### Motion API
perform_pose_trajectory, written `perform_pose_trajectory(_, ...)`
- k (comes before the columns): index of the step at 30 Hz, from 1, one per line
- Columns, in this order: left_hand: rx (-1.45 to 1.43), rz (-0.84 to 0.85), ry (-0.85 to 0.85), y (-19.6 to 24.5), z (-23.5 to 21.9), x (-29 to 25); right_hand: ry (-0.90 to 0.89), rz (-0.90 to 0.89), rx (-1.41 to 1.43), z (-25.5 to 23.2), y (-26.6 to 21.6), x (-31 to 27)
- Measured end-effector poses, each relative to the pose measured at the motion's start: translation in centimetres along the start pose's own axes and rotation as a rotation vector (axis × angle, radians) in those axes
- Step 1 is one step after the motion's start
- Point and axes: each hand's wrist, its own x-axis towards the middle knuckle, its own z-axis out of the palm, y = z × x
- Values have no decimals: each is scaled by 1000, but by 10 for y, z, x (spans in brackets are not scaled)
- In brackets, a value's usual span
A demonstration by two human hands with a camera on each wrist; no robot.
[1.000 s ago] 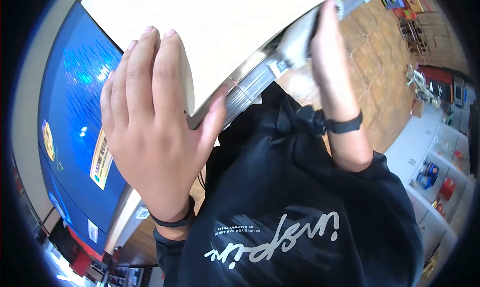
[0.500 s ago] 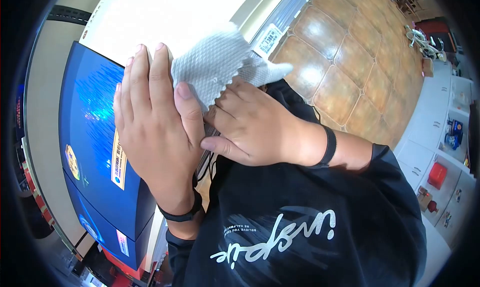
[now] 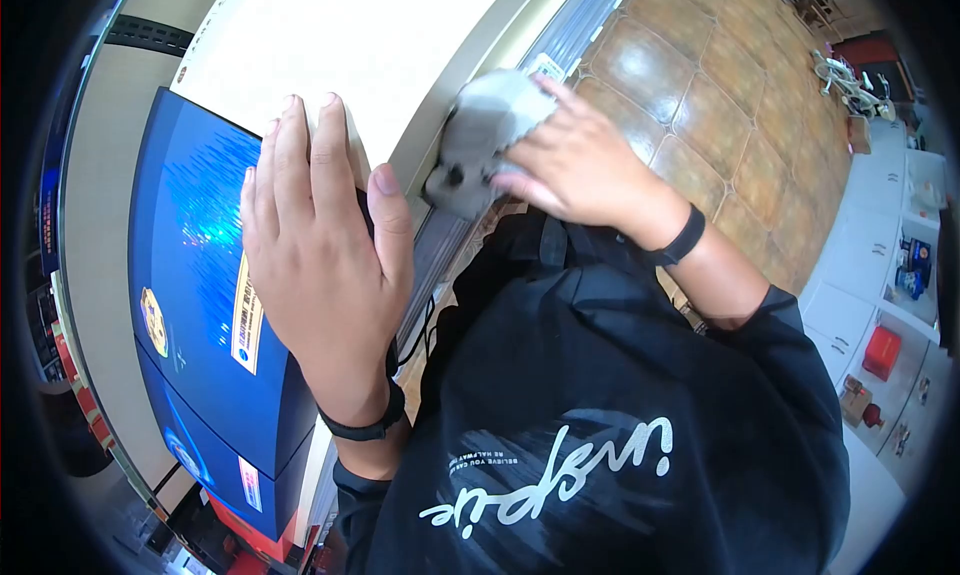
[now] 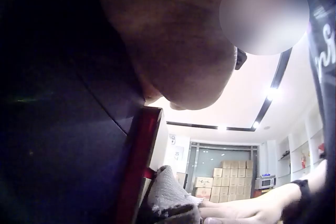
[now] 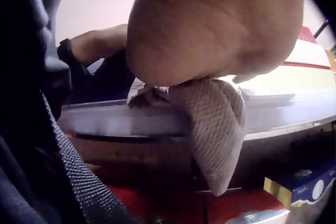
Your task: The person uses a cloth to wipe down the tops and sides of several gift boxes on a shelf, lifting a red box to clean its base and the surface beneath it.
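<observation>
In the head view my left hand (image 3: 335,265) lies with straight fingers along the near edges of a dark blue box (image 3: 205,265) and a cream-white box (image 3: 350,45). My right hand (image 3: 590,170), to its right, holds a white textured cloth (image 3: 505,105) against the shelf's front edge, below the cream-white box. The cloth is partly blurred, with dark smudges on it. In the right wrist view a flap of the cloth (image 5: 218,134) hangs down over the clear edge strip (image 5: 115,121). The left wrist view shows the cloth (image 4: 168,192) beside a red-edged box.
A price label (image 3: 548,67) sits on the shelf strip just beyond the cloth. Below the shelf are red boxes (image 5: 247,208) and a blue box (image 5: 310,187). Tiled floor (image 3: 690,105) and white cabinets (image 3: 850,275) lie to the right. Stacked cartons (image 4: 231,179) stand far back.
My right hand first swept in from the far right to beside the left hand with the cloth, then moved back right along the shelf edge. The left hand stays against the boxes.
</observation>
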Motion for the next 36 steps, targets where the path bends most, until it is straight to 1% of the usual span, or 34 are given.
perform_pose_trajectory(1,9,0,-4,0,0,1,47,21,-76,0,9,-2)
perform_pose_trajectory(2,17,1,-8,0,1,1,-133,119,-126,-8,15,-3)
perform_pose_trajectory(5,32,-9,-27,2,0,3,-9,158,-141,-8,35,-2)
perform_pose_trajectory(6,34,-16,-35,3,-1,3,-90,212,-133,-11,36,1)
perform_pose_trajectory(9,34,-46,-56,4,-2,4,54,354,-122,4,39,2)
perform_pose_trajectory(13,65,-81,-106,7,-5,6,31,411,-199,4,61,15)
perform_pose_trajectory(15,74,-100,-128,8,-4,8,24,441,-224,4,83,22)
perform_pose_trajectory(16,67,-107,-127,7,-4,9,103,384,-176,1,97,26)
perform_pose_trajectory(19,69,-126,-135,6,-4,11,146,445,-3,-21,125,50)
perform_pose_trajectory(21,91,-133,-153,6,-4,11,75,658,-26,-26,157,62)
perform_pose_trajectory(22,95,-136,-155,7,-3,11,128,637,17,-29,172,66)
perform_pose_trajectory(23,100,-141,-157,7,-3,11,171,527,87,-31,193,68)
perform_pose_trajectory(25,104,-147,-159,7,-3,13,170,610,117,-37,210,76)
perform_pose_trajectory(27,100,-153,-162,8,-3,14,150,608,32,-29,256,65)
perform_pose_trajectory(28,100,-152,-163,8,-3,14,139,610,-11,-26,269,60)
perform_pose_trajectory(31,95,-145,-154,8,-4,15,142,541,-6,-26,266,61)
perform_pose_trajectory(32,89,-139,-148,8,-4,17,121,505,-78,-24,263,55)
perform_pose_trajectory(35,59,-128,-129,7,-4,20,52,616,-145,-10,269,29)
perform_pose_trajectory(36,49,-139,-126,7,-5,18,115,528,-165,-19,222,42)
